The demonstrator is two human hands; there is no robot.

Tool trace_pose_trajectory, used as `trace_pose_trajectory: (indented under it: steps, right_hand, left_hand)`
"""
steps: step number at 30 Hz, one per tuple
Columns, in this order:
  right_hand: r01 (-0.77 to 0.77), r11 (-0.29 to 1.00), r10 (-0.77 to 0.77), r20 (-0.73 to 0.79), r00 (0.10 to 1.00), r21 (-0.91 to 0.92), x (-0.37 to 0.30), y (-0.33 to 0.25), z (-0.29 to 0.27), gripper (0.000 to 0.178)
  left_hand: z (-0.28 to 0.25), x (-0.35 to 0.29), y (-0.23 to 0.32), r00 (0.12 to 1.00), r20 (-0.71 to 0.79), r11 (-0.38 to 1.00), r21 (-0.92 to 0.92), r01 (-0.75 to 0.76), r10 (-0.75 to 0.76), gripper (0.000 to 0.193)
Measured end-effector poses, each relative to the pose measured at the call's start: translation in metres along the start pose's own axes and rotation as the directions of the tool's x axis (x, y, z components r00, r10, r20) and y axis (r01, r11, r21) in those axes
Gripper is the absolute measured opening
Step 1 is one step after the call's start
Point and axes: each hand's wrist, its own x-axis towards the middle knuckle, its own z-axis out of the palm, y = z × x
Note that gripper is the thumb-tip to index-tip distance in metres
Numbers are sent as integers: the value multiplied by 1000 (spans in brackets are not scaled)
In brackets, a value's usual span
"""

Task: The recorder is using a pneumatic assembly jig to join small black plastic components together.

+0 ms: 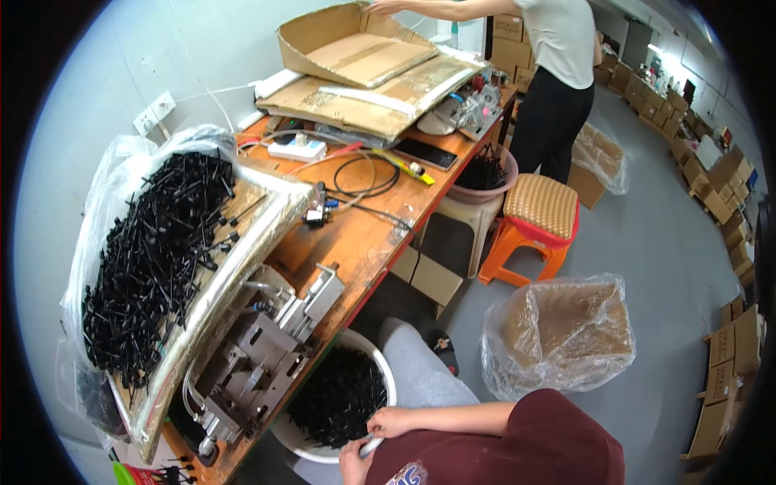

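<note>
A white round tub [391,373] full of small black thin-stemmed plastic pieces [338,400] stands below the workbench edge, beside a leg in grey trousers. My left hand [353,462] is closed on the tub's near rim. Just beyond it, my right hand [390,422] is closed on the same rim, its fingers curled and partly hidden. The two hands are close together but apart. Above the tub, a metal clamping fixture [255,364] is mounted on the orange-brown workbench [303,246].
A plastic-lined cardboard tray [271,218] heaped with black pieces covers the bench's left end. Farther back lie cables, a phone [426,153] and flattened cardboard [356,105]. An orange stool [529,230] and a plastic-lined box [566,327] stand right. Another person [558,81] stands behind.
</note>
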Motion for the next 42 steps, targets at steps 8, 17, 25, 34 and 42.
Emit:
trace_pose_trajectory:
  steps: [8, 17, 25, 34, 42]
  right_hand:
    - [12, 1000, -11, 56, 998, -16, 0, 0, -3, 23]
    - [-17, 999, 13, 80, 997, 47, -3, -13, -10, 21]
    - [108, 991, -119, 149, 982, 79, 6, -35, -11, 23]
    - [652, 756, -621, -373, 690, -52, 1, -143, -91, 11]
    - [755, 189, -410, -749, -521, -628, -17, -292, -175, 11]
  left_hand:
    - [-1, 6, -2, 998, 36, 997, 43, -56, 55, 33]
    - [0, 6, -6, 997, 37, 996, 63, -68, 66, 34]
    - [-4, 6, -1, 996, 43, 991, 111, -79, 74, 32]
    - [-41, 14, 49, 992, 119, 993, -98, 58, -46, 28]
    - [-56, 5, 68, 998, 8, 998, 8, -69, 69, 33]
